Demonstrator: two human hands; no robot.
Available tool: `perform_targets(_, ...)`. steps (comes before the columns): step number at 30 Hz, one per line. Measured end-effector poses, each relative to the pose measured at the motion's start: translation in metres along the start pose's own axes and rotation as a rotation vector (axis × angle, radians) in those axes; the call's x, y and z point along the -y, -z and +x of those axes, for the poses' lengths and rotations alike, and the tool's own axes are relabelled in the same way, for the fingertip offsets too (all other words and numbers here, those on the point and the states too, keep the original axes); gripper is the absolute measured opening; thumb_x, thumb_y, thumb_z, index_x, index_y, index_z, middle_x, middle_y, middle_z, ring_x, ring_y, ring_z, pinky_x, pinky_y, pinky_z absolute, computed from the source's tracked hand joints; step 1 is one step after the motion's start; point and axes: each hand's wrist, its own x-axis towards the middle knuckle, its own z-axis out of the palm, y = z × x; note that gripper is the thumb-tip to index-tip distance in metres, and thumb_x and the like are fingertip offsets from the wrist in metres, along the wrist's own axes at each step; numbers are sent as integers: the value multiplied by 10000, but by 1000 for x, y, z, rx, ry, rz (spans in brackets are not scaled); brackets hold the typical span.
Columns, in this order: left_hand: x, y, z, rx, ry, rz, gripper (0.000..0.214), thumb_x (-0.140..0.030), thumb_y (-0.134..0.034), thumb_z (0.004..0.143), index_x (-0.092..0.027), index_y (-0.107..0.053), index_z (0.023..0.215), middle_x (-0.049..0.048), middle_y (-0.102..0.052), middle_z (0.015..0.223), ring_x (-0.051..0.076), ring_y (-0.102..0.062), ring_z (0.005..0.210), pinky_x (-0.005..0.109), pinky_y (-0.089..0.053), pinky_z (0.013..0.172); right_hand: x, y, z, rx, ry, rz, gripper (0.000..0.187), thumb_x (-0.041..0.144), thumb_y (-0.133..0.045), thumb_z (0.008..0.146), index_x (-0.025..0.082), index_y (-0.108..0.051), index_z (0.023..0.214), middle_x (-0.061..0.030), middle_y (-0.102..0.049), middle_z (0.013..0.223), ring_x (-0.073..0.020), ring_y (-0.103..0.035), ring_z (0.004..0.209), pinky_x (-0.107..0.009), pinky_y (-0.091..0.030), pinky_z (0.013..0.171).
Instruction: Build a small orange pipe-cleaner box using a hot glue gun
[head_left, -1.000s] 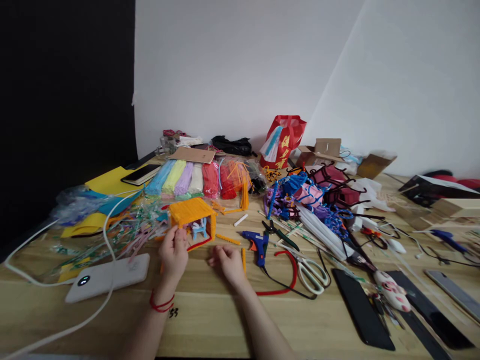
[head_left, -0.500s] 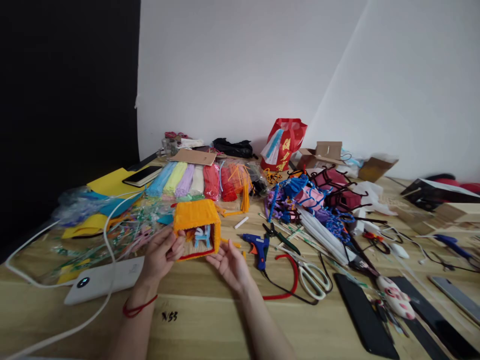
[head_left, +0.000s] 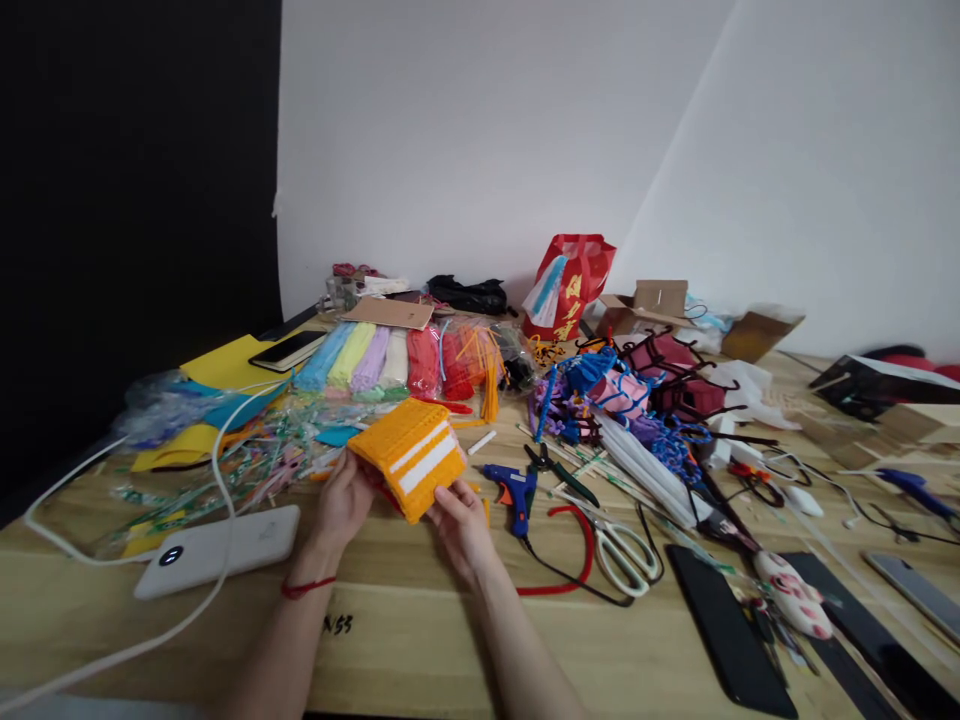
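Note:
Both hands hold up a small house [head_left: 397, 436] that looks made of fuzzy orange pipe cleaners, tilted above the table. One orange face with two white stripes is turned toward the right and up. My left hand [head_left: 346, 505] grips its left side, the fingers partly hidden behind it. My right hand [head_left: 459, 522] pinches the lower right edge of the striped face. The inside of the house is out of sight. Just right of my right hand lies a blue glue gun [head_left: 514, 492], with a red pipe cleaner [head_left: 577, 570] curved below it.
Right of the glue gun are pliers [head_left: 566, 474], white-handled scissors [head_left: 628, 560] and a black phone [head_left: 724, 630]. A white power bank [head_left: 217, 555] with a cable lies left. Bundles of coloured pipe cleaners [head_left: 367, 358] and a red bag [head_left: 570, 285] stand behind.
The house has been turned: its open front with a small blue chair inside faced me, and now a white-striped side shows. Both hands shifted their hold with it.

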Motion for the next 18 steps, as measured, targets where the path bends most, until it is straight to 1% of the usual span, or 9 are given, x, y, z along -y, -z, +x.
perform_targets(2,4,3,0,-36,89,-70,203,-259,-661,808,-189,-649,998,28,-706,910,164,-643,824,287,-510,770,1,0,0,-24,-2,38,314,204,-844,629,178,-693,903,-35,-721,979,-168,-682,871,-289,-567,801)
perform_targets(6,6,6,-4,-102,156,-175,161,-196,-529,885,-189,-662,975,21,-728,876,155,-671,777,292,-523,777,1,0,-1,-21,-6,53,307,205,-842,631,178,-676,887,-31,-724,947,-164,-683,847,-298,-568,794)
perform_targets(7,6,5,-5,-109,172,-197,181,-216,-502,904,-191,-665,978,24,-735,878,162,-679,781,305,-530,785,1,0,-1,-8,-4,47,317,205,-843,628,180,-670,892,-32,-723,947,-165,-682,841,-300,-568,786)
perform_targets(9,5,4,-7,-112,217,-218,255,-314,-463,931,-190,-667,1019,44,-748,893,198,-694,805,358,-540,813,-1,0,-2,14,12,24,358,194,-850,609,189,-653,908,-30,-720,959,-163,-677,830,-289,-564,755)
perform_targets(11,5,2,-8,-112,276,-197,362,-418,-439,932,-169,-662,1071,75,-752,898,240,-703,813,417,-544,823,-3,-1,-3,13,45,-16,406,185,-853,593,202,-635,935,-22,-717,962,-152,-669,800,-262,-552,705)
perform_targets(12,5,2,-8,-119,302,-175,393,-436,-433,930,-154,-659,1083,86,-752,888,252,-706,802,433,-547,819,-4,-1,-4,8,66,-43,423,185,-853,591,206,-627,948,-18,-716,953,-145,-663,781,-250,-544,685)
perform_targets(15,8,4,-7,-152,336,-124,352,-355,-430,929,-141,-661,1084,63,-748,790,238,-709,727,433,-555,809,-4,-3,-7,1,120,-123,429,202,-848,602,210,-604,954,-7,-715,895,-132,-651,739,-241,-529,683)
perform_targets(16,10,6,-7,-138,331,-119,332,-321,-427,926,-148,-662,1084,52,-745,764,233,-709,720,432,-554,817,-4,-3,-7,4,128,-147,427,211,-845,608,210,-597,956,-5,-715,880,-133,-652,740,-248,-528,701)
perform_targets(18,13,12,-5,-69,303,-124,313,-288,-430,915,-167,-665,1081,46,-745,760,243,-712,765,445,-546,840,-3,-3,-8,9,136,-192,442,224,-848,606,211,-590,964,-4,-712,872,-142,-657,761,-261,-527,732)
